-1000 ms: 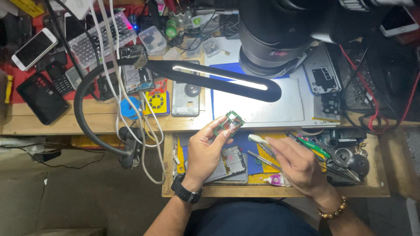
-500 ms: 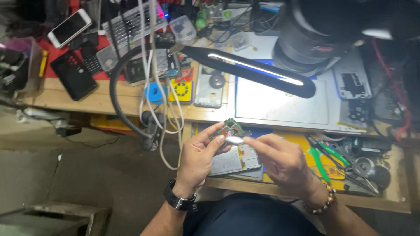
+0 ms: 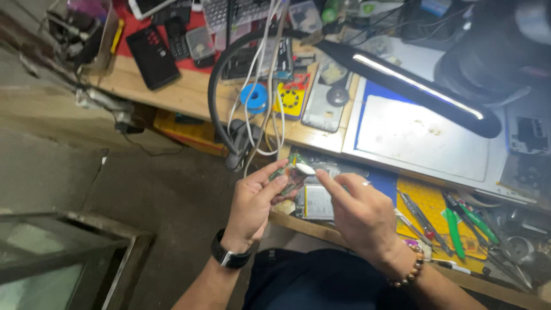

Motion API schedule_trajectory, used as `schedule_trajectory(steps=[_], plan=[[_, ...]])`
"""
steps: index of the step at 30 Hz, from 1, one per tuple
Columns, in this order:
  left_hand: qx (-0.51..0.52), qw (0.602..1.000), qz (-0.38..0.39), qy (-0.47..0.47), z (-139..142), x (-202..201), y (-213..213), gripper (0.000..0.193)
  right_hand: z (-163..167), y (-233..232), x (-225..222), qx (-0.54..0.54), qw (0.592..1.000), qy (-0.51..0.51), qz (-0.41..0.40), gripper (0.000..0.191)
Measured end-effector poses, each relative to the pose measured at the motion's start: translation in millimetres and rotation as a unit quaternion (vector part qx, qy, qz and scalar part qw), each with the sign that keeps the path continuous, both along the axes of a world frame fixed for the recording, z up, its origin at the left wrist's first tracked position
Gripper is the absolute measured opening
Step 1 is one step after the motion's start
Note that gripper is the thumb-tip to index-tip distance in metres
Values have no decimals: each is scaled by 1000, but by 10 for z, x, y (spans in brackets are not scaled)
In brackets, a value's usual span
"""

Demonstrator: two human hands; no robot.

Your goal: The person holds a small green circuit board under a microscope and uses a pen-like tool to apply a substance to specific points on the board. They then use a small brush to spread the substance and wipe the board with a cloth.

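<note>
Left hand [image 3: 252,204], black watch [image 3: 229,255] on the wrist, curled around a small green circuit board [image 3: 290,172], thumb and fingers closed on its edges, board tilted and raised just in front of the wooden workbench edge [image 3: 189,95]. Right hand [image 3: 359,215], beaded bracelet [image 3: 410,272] at the wrist, loosely closed with forefinger stretched out, holding a small white-tipped tool [image 3: 305,169] whose tip touches the board's top; how firm the pinch is cannot be told. Board between both hands, nearer the left one. Directly behind the board, on the workbench, a grey work mat [image 3: 419,138] under a black bar lamp [image 3: 425,86]. Left of the mat, hanging white cables [image 3: 255,97] and a blue solder reel [image 3: 254,96]. Right of the hands, tweezers and green-handled tools [image 3: 453,229] on a yellow pad [image 3: 427,201].
</note>
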State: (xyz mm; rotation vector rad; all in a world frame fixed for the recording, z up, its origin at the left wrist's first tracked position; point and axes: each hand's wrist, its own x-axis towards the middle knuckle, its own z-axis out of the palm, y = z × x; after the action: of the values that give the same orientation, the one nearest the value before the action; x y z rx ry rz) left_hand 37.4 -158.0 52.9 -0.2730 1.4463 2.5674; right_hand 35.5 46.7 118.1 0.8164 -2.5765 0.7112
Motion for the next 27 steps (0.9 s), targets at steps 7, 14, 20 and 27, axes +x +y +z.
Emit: schedule_trajectory(steps=[7,14,20,27], plan=[[28,1000,13,-6,3,95,-162,40,-28,-117,45,-17,999,-11,43,50],[-22,999,19,23,34,165,-180,37,-33,-122,86,-30,997,-30,63,45],[-153,986,26,58,193,113,-186,36,39,-115,61,-79,991,-65,89,42],[-158,986,18,53,341,83,-126,36,-20,-93,38,-44,994,-21,101,44]])
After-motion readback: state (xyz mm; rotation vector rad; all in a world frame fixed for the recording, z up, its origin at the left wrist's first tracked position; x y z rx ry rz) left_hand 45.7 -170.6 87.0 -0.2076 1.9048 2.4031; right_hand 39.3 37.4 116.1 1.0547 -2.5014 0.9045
